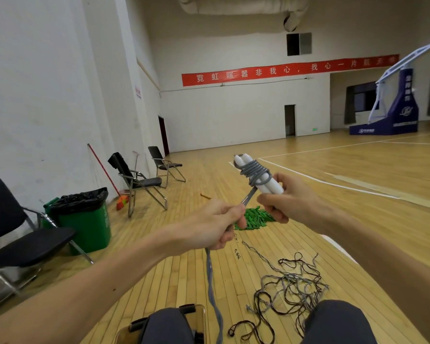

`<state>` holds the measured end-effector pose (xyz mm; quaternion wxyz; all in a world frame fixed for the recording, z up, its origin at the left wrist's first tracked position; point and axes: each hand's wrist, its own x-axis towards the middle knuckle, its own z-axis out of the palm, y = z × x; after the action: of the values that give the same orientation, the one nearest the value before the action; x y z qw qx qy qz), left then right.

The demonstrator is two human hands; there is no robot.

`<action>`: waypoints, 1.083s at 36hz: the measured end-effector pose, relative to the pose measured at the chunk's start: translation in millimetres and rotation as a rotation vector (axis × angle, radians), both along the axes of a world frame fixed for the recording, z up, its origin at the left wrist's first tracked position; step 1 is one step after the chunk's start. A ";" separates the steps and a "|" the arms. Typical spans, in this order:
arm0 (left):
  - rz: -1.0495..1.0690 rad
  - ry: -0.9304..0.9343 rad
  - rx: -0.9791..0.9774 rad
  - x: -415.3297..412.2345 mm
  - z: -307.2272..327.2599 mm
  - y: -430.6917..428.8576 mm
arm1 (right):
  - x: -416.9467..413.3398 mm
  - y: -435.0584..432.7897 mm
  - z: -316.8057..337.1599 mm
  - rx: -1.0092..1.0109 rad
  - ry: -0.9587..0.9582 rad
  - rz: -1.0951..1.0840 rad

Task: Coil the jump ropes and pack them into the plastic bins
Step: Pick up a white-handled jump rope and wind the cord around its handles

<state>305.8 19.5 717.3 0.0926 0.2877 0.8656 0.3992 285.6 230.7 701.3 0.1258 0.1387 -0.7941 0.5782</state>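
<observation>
The right hand (291,202) clasps the paired white handles (271,189) at frame centre while the left hand (214,224) grips the grey rope (209,269) taut, mid-wrap; next, I judge, comes another snug turn round the handles.

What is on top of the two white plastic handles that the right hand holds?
Several turns of grey rope cord wrap the middle of the two white plastic handles and run to the left hand. The fingers of the right hand cover their lower underside.

One head-worn wide-angle view looks forward and down from close above the hands (253,214), across the wooden gym floor (308,170) toward the far wall (233,108).
</observation>
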 end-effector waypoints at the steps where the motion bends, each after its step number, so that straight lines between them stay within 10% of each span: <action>1: 0.010 0.036 -0.042 -0.1 3.1 -0.7 | -1.9 1.4 -1.9 0.024 -0.009 -0.009; 13: 0.073 0.759 -0.645 4.3 32.4 0.4 | -3.2 -4.8 -7.2 0.206 -0.049 -0.013; 21: -0.022 1.044 -0.661 2.9 64.5 -0.2 | 9.7 -11.3 -4.4 0.362 -0.097 0.052; 39: -0.157 0.789 -0.434 -8.7 89.7 9.0 | 41.4 -32.8 7.2 0.543 -0.077 0.195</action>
<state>297.1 28.5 807.1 -0.1561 0.4563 0.8740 0.0603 327.0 197.9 708.5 -0.0024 0.2209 -0.9070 0.3586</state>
